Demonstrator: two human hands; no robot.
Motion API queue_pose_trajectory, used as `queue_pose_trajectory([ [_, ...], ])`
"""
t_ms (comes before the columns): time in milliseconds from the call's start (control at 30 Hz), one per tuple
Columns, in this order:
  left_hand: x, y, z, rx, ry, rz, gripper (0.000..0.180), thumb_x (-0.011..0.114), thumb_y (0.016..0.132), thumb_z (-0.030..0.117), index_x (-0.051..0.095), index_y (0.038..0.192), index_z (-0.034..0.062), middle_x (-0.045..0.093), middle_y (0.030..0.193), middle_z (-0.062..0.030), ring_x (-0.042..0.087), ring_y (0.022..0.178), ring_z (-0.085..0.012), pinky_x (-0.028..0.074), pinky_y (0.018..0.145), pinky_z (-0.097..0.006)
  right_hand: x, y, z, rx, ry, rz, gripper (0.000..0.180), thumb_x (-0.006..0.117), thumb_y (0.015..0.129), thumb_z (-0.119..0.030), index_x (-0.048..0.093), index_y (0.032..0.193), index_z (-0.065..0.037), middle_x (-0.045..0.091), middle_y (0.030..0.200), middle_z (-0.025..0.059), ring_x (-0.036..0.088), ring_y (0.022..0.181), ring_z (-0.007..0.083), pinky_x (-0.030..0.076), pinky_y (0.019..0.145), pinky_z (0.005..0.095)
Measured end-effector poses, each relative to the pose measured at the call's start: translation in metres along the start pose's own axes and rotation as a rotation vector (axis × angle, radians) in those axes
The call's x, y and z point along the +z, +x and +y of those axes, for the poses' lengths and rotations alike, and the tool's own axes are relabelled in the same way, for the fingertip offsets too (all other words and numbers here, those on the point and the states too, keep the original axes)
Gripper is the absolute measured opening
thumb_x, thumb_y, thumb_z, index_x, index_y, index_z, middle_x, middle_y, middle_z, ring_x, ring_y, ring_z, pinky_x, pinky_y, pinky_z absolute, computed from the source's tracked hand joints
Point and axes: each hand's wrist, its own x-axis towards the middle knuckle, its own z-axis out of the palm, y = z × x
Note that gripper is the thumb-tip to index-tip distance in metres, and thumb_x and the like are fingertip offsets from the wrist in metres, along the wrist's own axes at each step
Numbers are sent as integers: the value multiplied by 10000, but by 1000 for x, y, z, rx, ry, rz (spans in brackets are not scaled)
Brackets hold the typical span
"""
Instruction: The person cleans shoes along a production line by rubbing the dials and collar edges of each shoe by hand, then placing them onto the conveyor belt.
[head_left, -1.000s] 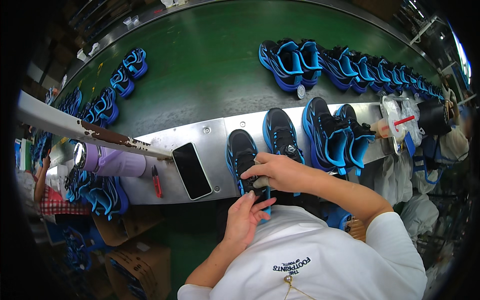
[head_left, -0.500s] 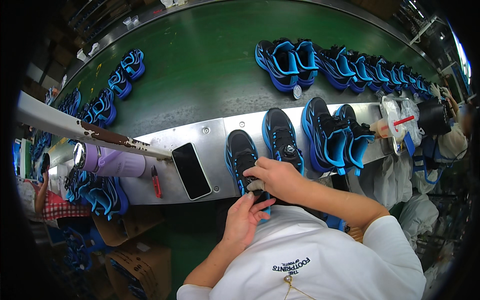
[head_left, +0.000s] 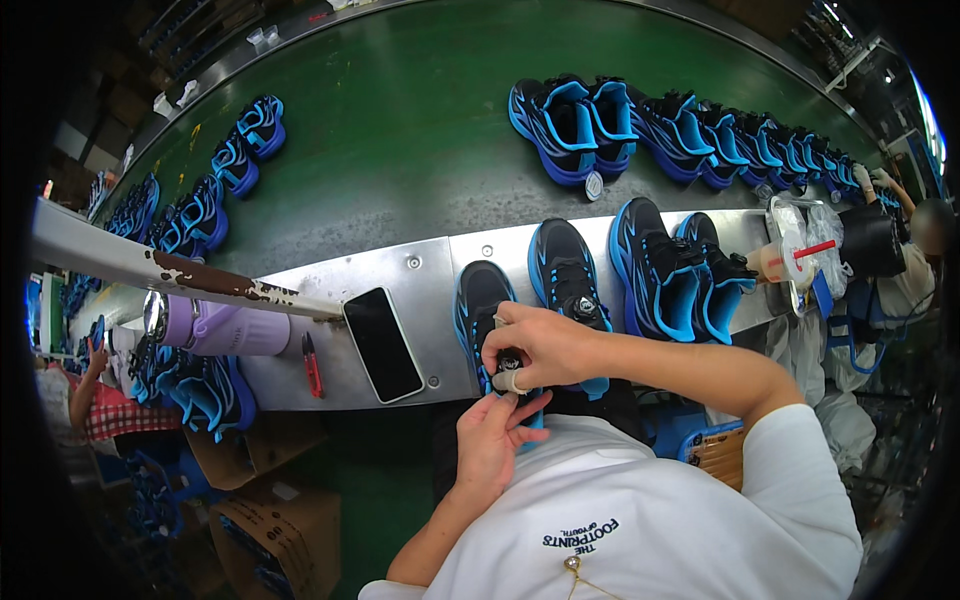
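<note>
In the head view, the black-and-blue sneaker (head_left: 482, 288) stands on the steel tabletop (head_left: 285, 385), left of a matching sneaker (head_left: 562, 252). The right hand (head_left: 545, 347) curls its fingers around the black lacing dial (head_left: 510, 359), now more exposed than half a second ago; whether they pinch it, I cannot tell. The left hand (head_left: 486, 445), fingers partly spread, stays by the heel, its grip unclear.

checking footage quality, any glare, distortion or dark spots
Head view: fisheye bows the green conveyor belt; pale glare whitens the metal ledge beside the black-and-blue sneaker being handled; corners go black; the lower-left cardboard box is dim.
</note>
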Motion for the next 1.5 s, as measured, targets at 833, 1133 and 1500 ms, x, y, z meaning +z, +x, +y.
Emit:
queue_pose_trajectory([
  [833,8,7,-22,54,-115,-49,261,496,979,113,528,1202,-18,593,1185,-109,605,1111,-244,585,772,-273,-9,-28,-5,103,-145,91,275,678,770,-187,688,1011,-55,630,846,119,649,802,302,522,681,396],
  [1133,17,-9,-5,-14,-57,-26,311,450,991,135,492,1223,-67,583,1180,-154,607,1084,-303,559,807,-371,-29,-48,-1,-36,-238,419,247,689,811,-224,683,1001,-66,643,889,90,647,785,251,523,689,336],
  [1500,82,31,-14,-105,142,-205,329,471,997,170,465,1229,-63,544,1201,-161,610,1079,-306,564,783,-337,-74,-89,42,86,-152,195,338,700,807,-165,690,1145,-181,557,899,101,565,867,242,461,774,340],
])
